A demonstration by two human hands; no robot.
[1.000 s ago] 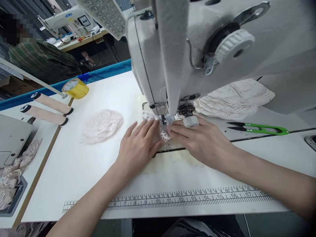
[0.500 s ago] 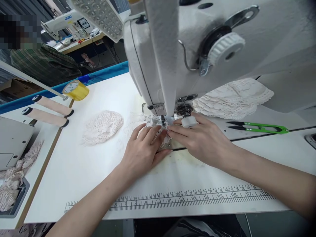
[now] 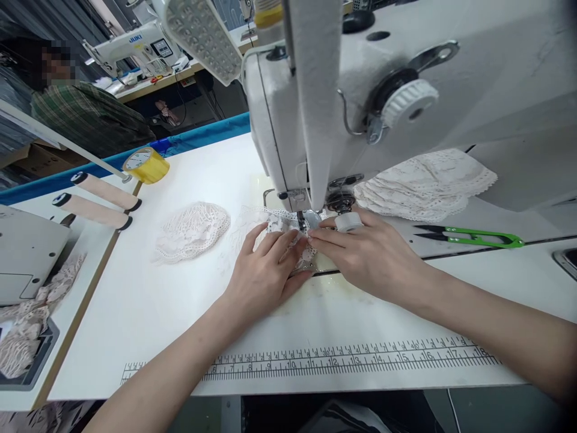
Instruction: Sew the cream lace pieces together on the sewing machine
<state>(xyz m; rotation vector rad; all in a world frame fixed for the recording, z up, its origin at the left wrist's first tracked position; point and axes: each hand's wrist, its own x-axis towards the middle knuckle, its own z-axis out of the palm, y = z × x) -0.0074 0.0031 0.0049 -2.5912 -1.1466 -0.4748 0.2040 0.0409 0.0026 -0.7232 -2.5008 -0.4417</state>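
Note:
A piece of white lace [image 3: 280, 221] lies under the presser foot [image 3: 301, 221] of a white sewing machine [image 3: 279, 120]. My left hand [image 3: 264, 270] rests on the lace just left of the foot, its fingers apart and thumb toward the needle. From the right, my right hand [image 3: 374, 255] reaches to the lace with its fingers pressed together at the edge beside the foot; its fingertips partly hide the fabric. A white round knob [image 3: 348, 222] stands over the right fingers.
Lace pieces lie at left [image 3: 193, 231] and behind the right hand [image 3: 428, 183]. Green thread snips [image 3: 478, 236], yellow tape [image 3: 146, 165], two thread cones [image 3: 106, 191] and a printed ruler [image 3: 333, 361] are on the table. A person [image 3: 90, 117] sits at back left.
The whole view has shifted slightly, with the machine head now further right and lower. Both hands keep nearly the same places beside the presser foot.

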